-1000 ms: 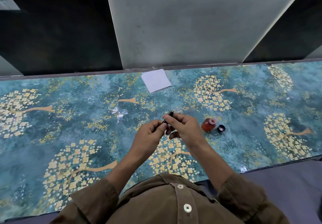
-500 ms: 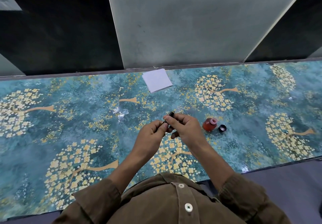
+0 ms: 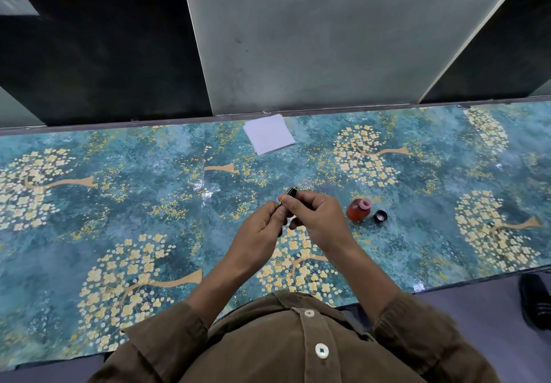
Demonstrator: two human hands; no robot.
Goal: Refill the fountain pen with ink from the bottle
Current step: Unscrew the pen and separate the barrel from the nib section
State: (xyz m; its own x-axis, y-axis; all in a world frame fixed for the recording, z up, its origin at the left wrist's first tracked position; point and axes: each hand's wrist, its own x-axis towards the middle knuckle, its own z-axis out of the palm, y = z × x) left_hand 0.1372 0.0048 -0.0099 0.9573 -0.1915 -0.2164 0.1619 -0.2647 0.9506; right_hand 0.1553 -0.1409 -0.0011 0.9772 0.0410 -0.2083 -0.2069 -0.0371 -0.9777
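Your left hand point(image 3: 262, 224) and right hand point(image 3: 313, 218) meet above the middle of the counter point(image 3: 119, 209), both pinched closed on the fountain pen point(image 3: 288, 195). The pen is black with gold bands; its far end projects past your right fingertips, and the rest is hidden by your fingers. The ink bottle point(image 3: 359, 209) stands uncapped on the counter just right of your right hand. Its black cap point(image 3: 380, 216) lies just beside it, on the right. A white paper pad point(image 3: 269, 134) lies at the far edge.
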